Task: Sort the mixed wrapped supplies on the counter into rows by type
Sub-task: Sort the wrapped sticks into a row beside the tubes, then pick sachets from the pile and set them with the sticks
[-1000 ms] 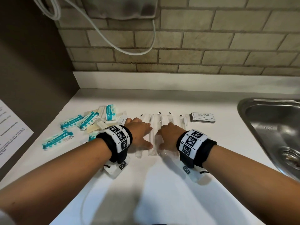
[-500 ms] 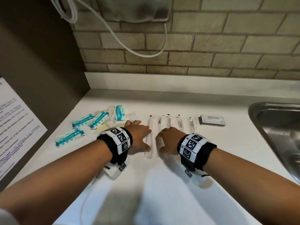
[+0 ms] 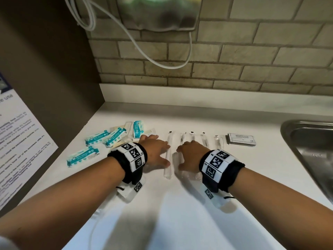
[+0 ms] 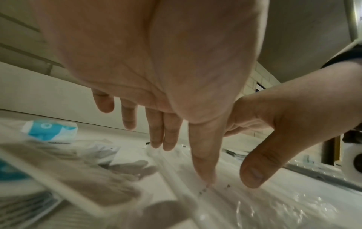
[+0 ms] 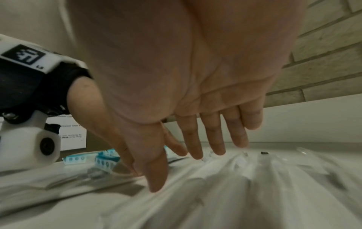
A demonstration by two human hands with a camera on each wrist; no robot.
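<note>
Left hand (image 3: 156, 152) and right hand (image 3: 191, 154) lying flat, fingers straight, pressing clear-wrapped sticks (image 3: 168, 156) at counter (image 3: 180, 213) centre, likely spreading them into row. Teal packets (image 3: 115, 136) lying jumbled at ten o'clock; sachets (image 3: 241, 139) sitting at two o'clock.

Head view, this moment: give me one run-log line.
left hand flat, open | right hand flat, open | both on clear wrapped sticks | teal packets unsorted left | sachet stack right
</note>
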